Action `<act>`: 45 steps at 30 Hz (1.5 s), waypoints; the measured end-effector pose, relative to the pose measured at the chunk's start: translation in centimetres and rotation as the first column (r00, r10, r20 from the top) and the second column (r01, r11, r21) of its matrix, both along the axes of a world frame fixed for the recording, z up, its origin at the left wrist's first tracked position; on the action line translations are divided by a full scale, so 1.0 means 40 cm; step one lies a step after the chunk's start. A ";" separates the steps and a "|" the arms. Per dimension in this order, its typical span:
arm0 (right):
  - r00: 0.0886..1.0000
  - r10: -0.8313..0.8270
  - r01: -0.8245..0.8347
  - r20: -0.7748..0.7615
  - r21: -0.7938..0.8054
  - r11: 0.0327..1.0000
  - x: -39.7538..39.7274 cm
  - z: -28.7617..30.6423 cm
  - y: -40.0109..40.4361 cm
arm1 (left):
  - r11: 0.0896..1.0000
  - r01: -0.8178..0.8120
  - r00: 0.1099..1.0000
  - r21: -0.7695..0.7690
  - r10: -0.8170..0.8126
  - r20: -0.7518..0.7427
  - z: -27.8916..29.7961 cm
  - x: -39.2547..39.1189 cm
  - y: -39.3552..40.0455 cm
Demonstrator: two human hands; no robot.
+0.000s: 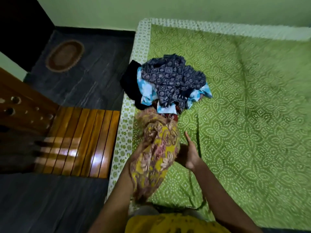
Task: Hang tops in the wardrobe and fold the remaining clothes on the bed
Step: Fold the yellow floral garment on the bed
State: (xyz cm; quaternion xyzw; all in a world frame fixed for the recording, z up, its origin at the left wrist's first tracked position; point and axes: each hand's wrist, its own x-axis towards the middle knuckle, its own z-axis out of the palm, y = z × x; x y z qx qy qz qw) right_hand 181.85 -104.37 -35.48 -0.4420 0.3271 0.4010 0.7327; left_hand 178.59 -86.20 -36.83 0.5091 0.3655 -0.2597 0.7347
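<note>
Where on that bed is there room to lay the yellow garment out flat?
The green bedspread is bare right of the clothes pile, out to the wall-side border, and right of the right hand. It is crowded at the left edge, where pile and yellow garment sit.
</note>
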 end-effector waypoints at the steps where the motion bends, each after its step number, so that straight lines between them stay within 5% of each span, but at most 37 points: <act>1: 1.000 -0.022 0.022 0.002 0.083 0.996 0.013 0.028 0.004 | 0.998 0.053 0.998 0.039 -0.054 0.018 0.028 -0.004 -0.010; 4: 0.982 -0.042 0.011 0.183 0.167 0.986 0.053 0.113 0.036 | 0.985 0.124 0.984 0.117 -0.138 0.116 0.112 -0.025 -0.017; 9: 0.942 -0.084 0.040 0.325 0.138 0.990 0.108 0.157 -0.020 | 0.948 -0.308 0.919 0.077 0.276 0.282 0.165 -0.008 0.002; 14: 0.863 -0.271 0.124 0.426 0.342 0.932 0.150 0.187 -0.167 | 0.798 -0.533 0.725 -0.282 0.602 0.334 0.236 0.005 0.000; 16: 0.843 -0.325 0.126 0.429 0.431 0.894 0.143 0.195 -0.199 | 0.873 -0.459 0.824 -0.162 0.487 0.289 0.232 0.017 -0.005; 18: 0.840 -0.326 0.120 0.434 0.438 0.891 0.119 0.218 -0.211 | 0.954 -0.244 0.951 0.175 0.200 0.237 0.224 0.034 -0.032; 20: 0.858 -0.292 0.119 0.423 0.389 0.913 0.106 0.228 -0.214 | 0.862 -0.059 0.983 0.503 -0.037 0.179 0.201 0.054 -0.058; 22: 0.878 -0.268 0.130 0.397 0.339 0.932 0.093 0.247 -0.217 | 0.794 0.028 0.969 0.608 -0.171 0.179 0.206 0.056 -0.103; 26: 0.868 -0.109 -0.008 0.484 0.234 0.972 0.084 0.275 -0.245 | 0.760 0.178 0.898 0.626 -0.386 0.214 0.237 0.047 -0.194; 30: 0.827 0.039 -0.141 0.561 0.139 0.980 0.077 0.312 -0.253 | 0.880 0.199 0.825 0.431 -0.388 0.411 0.253 0.032 -0.268; 33: 0.813 -0.010 -0.115 0.582 0.177 0.977 0.090 0.329 -0.247 | 0.889 0.250 0.752 0.384 -0.429 0.501 0.262 0.025 -0.331; 38: 0.723 -0.086 -0.121 0.685 0.249 0.961 0.113 0.360 -0.260 | 0.787 0.160 0.738 0.595 -0.496 0.458 0.202 0.050 -0.368; 42: 0.702 -0.100 -0.214 0.705 0.343 0.914 0.115 0.382 -0.256 | 0.860 0.020 0.777 0.510 -0.334 0.533 0.225 0.070 -0.381; 45: 0.681 -0.021 -0.212 0.732 0.225 0.951 0.110 0.405 -0.232 | 0.902 0.030 0.835 0.431 -0.260 0.485 0.239 0.092 -0.396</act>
